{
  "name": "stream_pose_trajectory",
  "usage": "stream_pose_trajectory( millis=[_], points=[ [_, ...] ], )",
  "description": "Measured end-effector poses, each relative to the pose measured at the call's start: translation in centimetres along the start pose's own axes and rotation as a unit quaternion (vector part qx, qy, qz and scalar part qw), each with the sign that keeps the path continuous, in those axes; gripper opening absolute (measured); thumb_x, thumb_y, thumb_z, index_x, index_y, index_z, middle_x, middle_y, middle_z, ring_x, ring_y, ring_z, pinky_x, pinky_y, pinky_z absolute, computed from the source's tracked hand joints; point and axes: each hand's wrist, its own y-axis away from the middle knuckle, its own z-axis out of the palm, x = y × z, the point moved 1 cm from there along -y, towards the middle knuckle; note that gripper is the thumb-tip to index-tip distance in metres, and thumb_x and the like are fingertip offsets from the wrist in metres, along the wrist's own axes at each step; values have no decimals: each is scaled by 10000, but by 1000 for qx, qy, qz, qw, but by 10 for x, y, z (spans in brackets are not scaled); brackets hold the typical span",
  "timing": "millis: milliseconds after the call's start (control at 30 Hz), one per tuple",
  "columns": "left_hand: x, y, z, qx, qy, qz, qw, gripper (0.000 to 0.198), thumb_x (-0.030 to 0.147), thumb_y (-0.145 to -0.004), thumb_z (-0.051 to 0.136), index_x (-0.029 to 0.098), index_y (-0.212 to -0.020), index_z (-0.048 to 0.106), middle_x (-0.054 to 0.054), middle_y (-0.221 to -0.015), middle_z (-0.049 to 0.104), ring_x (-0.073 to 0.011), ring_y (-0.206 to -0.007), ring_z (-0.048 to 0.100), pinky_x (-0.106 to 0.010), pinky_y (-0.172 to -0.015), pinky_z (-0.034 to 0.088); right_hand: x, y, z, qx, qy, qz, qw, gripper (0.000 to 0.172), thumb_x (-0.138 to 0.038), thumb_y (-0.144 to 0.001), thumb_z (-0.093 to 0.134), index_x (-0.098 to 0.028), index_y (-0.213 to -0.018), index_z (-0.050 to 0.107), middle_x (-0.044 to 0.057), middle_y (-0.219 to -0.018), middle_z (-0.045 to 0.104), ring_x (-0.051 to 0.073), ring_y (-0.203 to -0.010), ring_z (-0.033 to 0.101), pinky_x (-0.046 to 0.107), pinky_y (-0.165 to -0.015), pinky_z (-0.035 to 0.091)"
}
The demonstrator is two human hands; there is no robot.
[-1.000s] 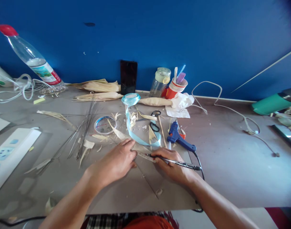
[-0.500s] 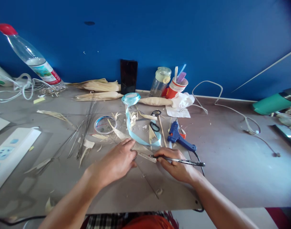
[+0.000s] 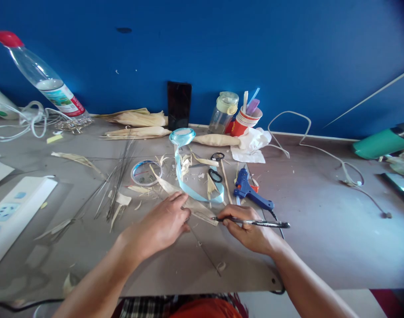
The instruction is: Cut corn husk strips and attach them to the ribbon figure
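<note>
My left hand (image 3: 162,225) presses down on a pale strip of dried husk (image 3: 202,212) lying on the grey table (image 3: 314,229); its fingers are bent over the strip's left end. My right hand (image 3: 246,227) grips a thin black pen (image 3: 255,223), held almost level, with its tip touching the strip's right end. A light blue ribbon (image 3: 185,176) trails from its spool to just behind the strip. A blue glue gun (image 3: 250,192) lies right behind my right hand.
Black scissors (image 3: 215,167), a tape ring (image 3: 145,173), thin wires (image 3: 117,185) and husk scraps litter the middle. A dark phone (image 3: 178,105), jar (image 3: 224,112) and paper cup (image 3: 246,120) stand by the blue wall. A white power strip (image 3: 13,212) lies left, a bottle (image 3: 43,79) far left.
My right hand and the pen have slid to the right along the strip, the tip now at its right end. My left hand has stayed in place.
</note>
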Motion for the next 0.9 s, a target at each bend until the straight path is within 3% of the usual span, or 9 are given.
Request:
stream_pose_trajectory(
  millis=[900],
  points=[
    [1, 1, -2, -1, 10, -6, 1000, 218, 311, -869, 518, 154, -812, 658, -124, -1259, 520, -259, -1155, 499, -377, -933, 420, 3, 4, -8, -13, 22, -7, 1000, 201, -93, -779, 484, -207, -838, 638, 3, -756, 653, 129, -674, 586, 228, -613, 446]
  ],
)
